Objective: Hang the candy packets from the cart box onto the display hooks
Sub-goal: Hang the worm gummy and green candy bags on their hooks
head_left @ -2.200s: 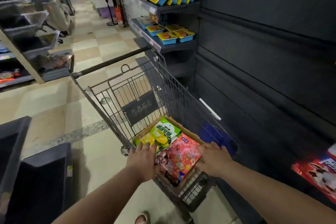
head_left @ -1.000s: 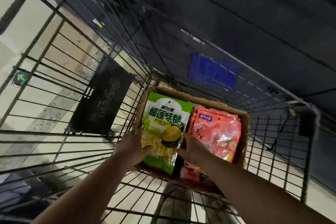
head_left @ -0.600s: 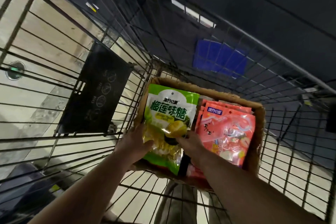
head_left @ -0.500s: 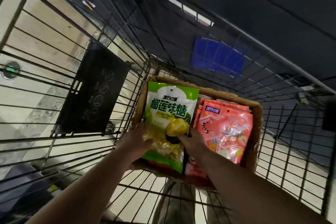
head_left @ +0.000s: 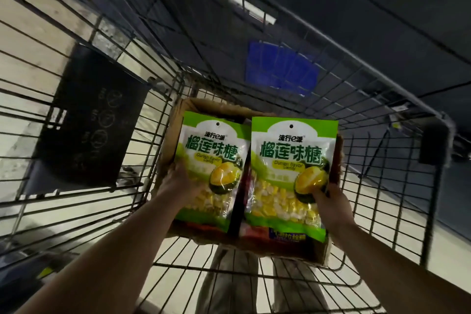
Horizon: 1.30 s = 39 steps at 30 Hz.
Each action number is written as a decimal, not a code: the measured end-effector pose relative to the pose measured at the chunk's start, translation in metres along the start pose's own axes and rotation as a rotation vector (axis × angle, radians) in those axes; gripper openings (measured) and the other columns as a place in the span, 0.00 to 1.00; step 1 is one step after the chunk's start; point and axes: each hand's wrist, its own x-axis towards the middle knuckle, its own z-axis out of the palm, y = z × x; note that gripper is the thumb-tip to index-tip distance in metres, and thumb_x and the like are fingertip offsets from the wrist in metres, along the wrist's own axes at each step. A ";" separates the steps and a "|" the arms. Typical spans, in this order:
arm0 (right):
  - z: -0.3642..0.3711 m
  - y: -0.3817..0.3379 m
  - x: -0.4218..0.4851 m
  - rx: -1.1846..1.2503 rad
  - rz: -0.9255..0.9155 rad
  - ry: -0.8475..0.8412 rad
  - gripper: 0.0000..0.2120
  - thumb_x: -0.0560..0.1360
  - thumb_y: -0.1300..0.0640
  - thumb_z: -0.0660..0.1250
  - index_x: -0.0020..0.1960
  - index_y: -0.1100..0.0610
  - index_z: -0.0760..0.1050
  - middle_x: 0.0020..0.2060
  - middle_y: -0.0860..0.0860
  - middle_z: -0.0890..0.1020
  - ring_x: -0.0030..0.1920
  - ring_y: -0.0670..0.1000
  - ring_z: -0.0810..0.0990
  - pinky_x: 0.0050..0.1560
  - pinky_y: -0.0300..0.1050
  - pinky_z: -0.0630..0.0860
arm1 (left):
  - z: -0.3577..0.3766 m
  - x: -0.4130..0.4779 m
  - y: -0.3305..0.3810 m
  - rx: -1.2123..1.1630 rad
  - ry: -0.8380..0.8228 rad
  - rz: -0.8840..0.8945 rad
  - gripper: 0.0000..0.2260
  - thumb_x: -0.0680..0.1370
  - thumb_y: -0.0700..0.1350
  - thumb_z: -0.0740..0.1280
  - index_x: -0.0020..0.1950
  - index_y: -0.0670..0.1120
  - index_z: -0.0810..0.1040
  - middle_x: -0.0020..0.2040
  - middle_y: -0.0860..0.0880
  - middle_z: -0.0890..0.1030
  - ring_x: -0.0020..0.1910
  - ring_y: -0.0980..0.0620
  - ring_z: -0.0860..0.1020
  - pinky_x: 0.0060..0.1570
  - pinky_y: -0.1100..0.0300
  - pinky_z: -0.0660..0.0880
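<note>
Over the cardboard box [head_left: 175, 120] in the cart [head_left: 382, 186], left hand [head_left: 178, 183] and right hand [head_left: 331, 201] each grip a durian candy packet [head_left: 214, 150] low down, with the hang holes at the far top ends.

Person seen from own head cam, L forearm [head_left: 109, 257] & R forearm [head_left: 397, 255] bare up to frame edge, L hand [head_left: 178, 183] & R hand [head_left: 334, 208] bare, light grey-beige trousers [head_left: 224, 280] on both legs, plain fabric

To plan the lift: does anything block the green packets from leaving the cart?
Nothing visible above the packets. Left hand and right hand each hold one over the box; wire cart walls stand around. Hooks are unseen.
</note>
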 end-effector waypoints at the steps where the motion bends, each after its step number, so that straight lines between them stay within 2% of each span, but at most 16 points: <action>1: 0.004 0.001 0.000 0.011 0.002 0.002 0.09 0.77 0.54 0.64 0.54 0.58 0.76 0.46 0.57 0.81 0.47 0.59 0.78 0.41 0.46 0.72 | 0.001 0.002 0.001 -0.036 -0.010 -0.013 0.46 0.69 0.61 0.71 0.79 0.50 0.49 0.76 0.40 0.60 0.72 0.38 0.64 0.69 0.45 0.66; 4: 0.011 0.004 -0.001 0.034 0.022 0.015 0.09 0.77 0.54 0.64 0.52 0.59 0.76 0.46 0.58 0.80 0.47 0.60 0.77 0.46 0.52 0.75 | 0.006 0.004 0.006 -0.037 -0.039 -0.020 0.50 0.66 0.67 0.70 0.79 0.49 0.50 0.76 0.38 0.58 0.72 0.36 0.62 0.69 0.43 0.65; 9: 0.008 0.005 -0.011 0.071 -0.003 0.031 0.06 0.78 0.56 0.62 0.50 0.58 0.74 0.44 0.57 0.79 0.43 0.57 0.75 0.41 0.45 0.69 | 0.007 0.001 0.009 -0.040 0.015 -0.027 0.35 0.70 0.60 0.69 0.75 0.55 0.64 0.77 0.41 0.54 0.73 0.38 0.62 0.68 0.45 0.66; 12: 0.006 0.005 -0.016 0.063 -0.006 0.040 0.06 0.79 0.55 0.62 0.49 0.57 0.73 0.44 0.56 0.79 0.44 0.57 0.75 0.42 0.45 0.68 | 0.006 -0.005 0.011 -0.117 0.040 -0.033 0.31 0.73 0.53 0.70 0.74 0.53 0.64 0.72 0.40 0.64 0.68 0.38 0.68 0.65 0.48 0.68; 16: 0.004 0.007 -0.016 0.063 0.017 0.027 0.11 0.79 0.54 0.62 0.56 0.59 0.75 0.48 0.57 0.80 0.46 0.57 0.76 0.44 0.45 0.68 | -0.006 -0.014 0.009 -0.263 0.182 -0.084 0.35 0.71 0.51 0.71 0.75 0.51 0.60 0.67 0.40 0.71 0.65 0.37 0.71 0.62 0.47 0.69; 18: 0.005 0.008 -0.016 0.087 0.035 -0.006 0.13 0.77 0.53 0.65 0.59 0.58 0.75 0.50 0.56 0.80 0.49 0.58 0.77 0.49 0.48 0.74 | -0.012 -0.017 0.006 -0.347 0.186 -0.077 0.36 0.67 0.50 0.73 0.73 0.50 0.65 0.64 0.42 0.75 0.61 0.38 0.74 0.60 0.48 0.72; 20: 0.005 0.008 -0.018 0.099 0.034 -0.048 0.18 0.73 0.51 0.69 0.61 0.56 0.74 0.52 0.55 0.82 0.53 0.58 0.79 0.54 0.54 0.77 | -0.015 -0.017 0.003 -0.385 0.098 -0.094 0.31 0.65 0.49 0.76 0.67 0.46 0.73 0.60 0.42 0.78 0.57 0.39 0.78 0.59 0.49 0.75; 23: 0.005 0.004 -0.022 0.067 -0.004 -0.083 0.22 0.72 0.55 0.72 0.64 0.58 0.73 0.50 0.53 0.80 0.51 0.56 0.79 0.47 0.47 0.76 | -0.012 -0.024 0.002 -0.451 -0.025 -0.080 0.28 0.57 0.53 0.77 0.55 0.44 0.82 0.51 0.42 0.83 0.50 0.42 0.81 0.56 0.48 0.77; 25: 0.006 0.001 -0.025 0.060 -0.028 -0.090 0.21 0.73 0.57 0.72 0.63 0.60 0.73 0.48 0.53 0.78 0.51 0.54 0.77 0.47 0.42 0.70 | -0.005 -0.028 0.002 -0.459 -0.026 -0.084 0.27 0.58 0.53 0.77 0.54 0.46 0.82 0.50 0.43 0.83 0.50 0.43 0.81 0.54 0.52 0.77; 28: 0.005 -0.004 -0.030 0.076 -0.040 -0.094 0.19 0.73 0.55 0.72 0.62 0.58 0.75 0.48 0.52 0.80 0.49 0.51 0.76 0.47 0.40 0.69 | 0.008 -0.027 -0.001 -0.539 0.009 -0.031 0.35 0.52 0.58 0.75 0.57 0.47 0.81 0.49 0.43 0.84 0.48 0.41 0.82 0.53 0.44 0.79; 31: -0.004 -0.009 -0.036 0.130 -0.042 -0.110 0.12 0.73 0.55 0.71 0.56 0.54 0.77 0.40 0.46 0.79 0.42 0.47 0.76 0.37 0.37 0.69 | 0.003 -0.051 0.015 -0.567 0.038 0.024 0.25 0.61 0.49 0.77 0.57 0.45 0.81 0.46 0.43 0.84 0.44 0.44 0.82 0.49 0.51 0.79; 33: -0.012 -0.012 -0.040 0.164 -0.048 -0.120 0.11 0.74 0.55 0.70 0.56 0.54 0.78 0.43 0.48 0.81 0.42 0.48 0.77 0.38 0.38 0.71 | -0.003 -0.067 0.022 -0.619 0.062 0.037 0.18 0.69 0.40 0.76 0.58 0.43 0.81 0.45 0.44 0.82 0.44 0.45 0.80 0.46 0.55 0.76; 35: -0.022 -0.015 -0.044 0.182 -0.051 -0.130 0.11 0.75 0.55 0.70 0.57 0.54 0.78 0.47 0.52 0.83 0.45 0.51 0.79 0.42 0.40 0.73 | -0.010 -0.076 0.023 -0.663 0.079 0.044 0.15 0.72 0.38 0.74 0.58 0.42 0.81 0.45 0.43 0.82 0.45 0.43 0.81 0.48 0.53 0.78; 36: -0.028 -0.018 -0.046 0.199 -0.058 -0.132 0.09 0.75 0.56 0.69 0.55 0.54 0.78 0.46 0.52 0.83 0.43 0.49 0.79 0.40 0.39 0.74 | -0.014 -0.081 0.023 -0.696 0.079 0.031 0.12 0.72 0.37 0.73 0.56 0.41 0.81 0.44 0.42 0.83 0.44 0.43 0.81 0.46 0.54 0.80; 38: -0.039 -0.024 -0.052 0.260 -0.070 -0.146 0.06 0.76 0.58 0.68 0.53 0.53 0.77 0.41 0.49 0.82 0.38 0.43 0.78 0.31 0.32 0.73 | -0.026 -0.094 0.025 -0.789 0.074 0.014 0.06 0.74 0.35 0.71 0.49 0.42 0.80 0.40 0.44 0.81 0.37 0.46 0.79 0.30 0.63 0.79; 39: -0.044 -0.026 -0.055 0.295 -0.071 -0.155 0.07 0.76 0.58 0.68 0.54 0.54 0.77 0.41 0.48 0.82 0.39 0.42 0.78 0.30 0.32 0.73 | -0.031 -0.100 0.026 -0.821 0.078 0.026 0.05 0.74 0.35 0.70 0.47 0.43 0.79 0.38 0.45 0.80 0.35 0.47 0.78 0.24 0.66 0.76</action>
